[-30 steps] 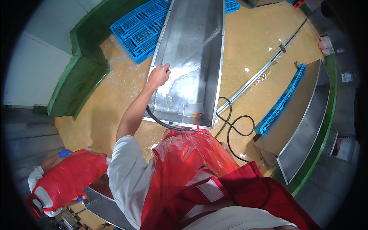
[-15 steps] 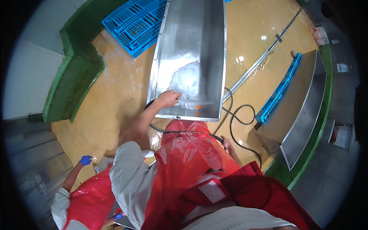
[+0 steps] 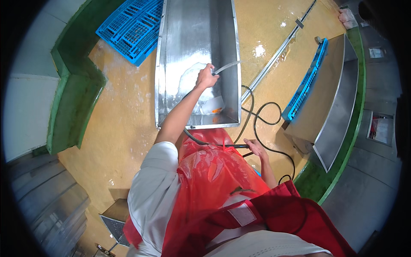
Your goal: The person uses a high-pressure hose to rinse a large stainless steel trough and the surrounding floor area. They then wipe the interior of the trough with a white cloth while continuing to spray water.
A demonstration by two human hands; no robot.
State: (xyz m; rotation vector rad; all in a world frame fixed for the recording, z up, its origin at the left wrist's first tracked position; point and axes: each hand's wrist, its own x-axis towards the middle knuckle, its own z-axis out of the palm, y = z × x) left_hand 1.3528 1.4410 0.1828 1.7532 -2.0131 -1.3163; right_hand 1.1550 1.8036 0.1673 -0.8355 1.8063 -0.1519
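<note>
My left hand (image 3: 207, 78) is closed around the end of a black hose (image 3: 198, 140), inside a long stainless steel trough (image 3: 161, 81). From that hand a pale stream of water (image 3: 227, 66) curves toward the trough's right wall. Behind my left forearm, part of the hose is hidden. My right hand (image 3: 257, 148) grips the same hose low at my right side, beside my red apron (image 3: 214, 171). A flat white piece with an orange mark (image 3: 212, 105) lies on the wet trough bottom at the near end.
A blue plastic pallet (image 3: 132, 32) lies left of the trough. Loops of hose (image 3: 267, 122) and a metal drain channel (image 3: 274, 62) cross the wet floor on the right. Further right stand a blue pallet on edge (image 3: 306, 81) and a steel table (image 3: 338, 107).
My left hand has moved up and right, deeper over the trough, with the hose. The view has shifted; the co-worker at lower left is out of sight. The white piece now shows clearly.
</note>
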